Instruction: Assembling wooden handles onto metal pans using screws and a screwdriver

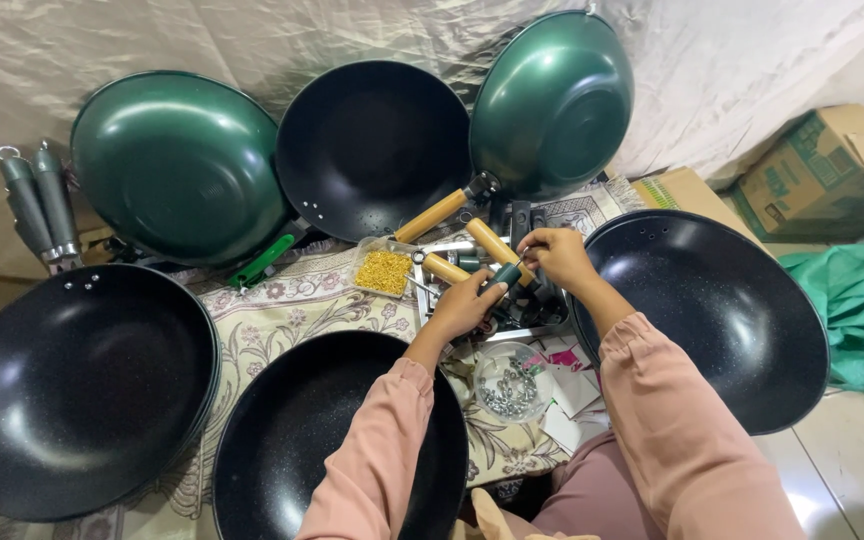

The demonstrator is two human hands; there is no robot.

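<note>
Black woks: one at lower left (77, 390), one at bottom centre (302, 440) under the left forearm, one at right (722, 310) beside the right forearm, one tilted against the backdrop (372, 145).
Green woks: one leaning upside-down at upper left (177, 165), one propped at upper centre-right (552, 100) with a wooden handle (432, 215) attached.
Patterned cloth (282, 305): spread on the floor beneath the pans.
Cardboard box (827, 170): at upper right, well apart from the hands; green fabric (862, 310) just below it.
Grey handles (37, 205): pair lying at far left.
Left hand (464, 305): clenched around a wooden pan handle (495, 245) with a dark green metal end, held above a metal tray (422, 290).
Right hand (557, 255): fingertips pinched at the dark end of that same handle; whether a small part sits between them cannot be told.
Clear tub of brass-coloured fasteners (384, 270): just left of the tray.
Clear bowl of silvery hardware (510, 385): between the forearms.
</note>
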